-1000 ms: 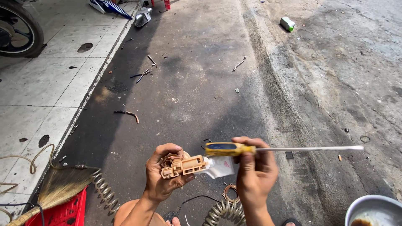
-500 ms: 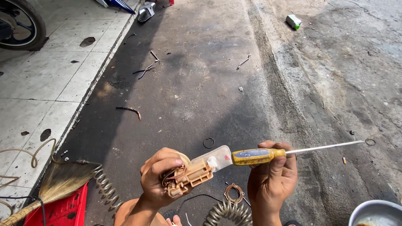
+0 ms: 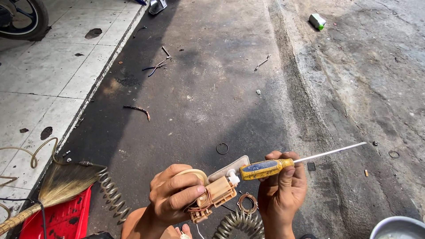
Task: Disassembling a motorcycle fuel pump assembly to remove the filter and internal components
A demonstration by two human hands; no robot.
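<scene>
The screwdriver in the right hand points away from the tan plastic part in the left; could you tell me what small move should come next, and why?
Probably turn the screwdriver round so its tip faces the tan plastic part. For now the right hand holds the yellow handle with the metal shaft pointing out to the right, away from the part, while only the handle end sits near the part gripped in the left hand.

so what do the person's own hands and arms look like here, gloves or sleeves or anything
Both are bare. The left hand and the right hand wear no gloves, and no rings or watch show. The forearms, as far as the frame reaches, carry no sleeves, so any clothing ends above what is visible. The fingers look smudged with dark grime, nails short.
</scene>
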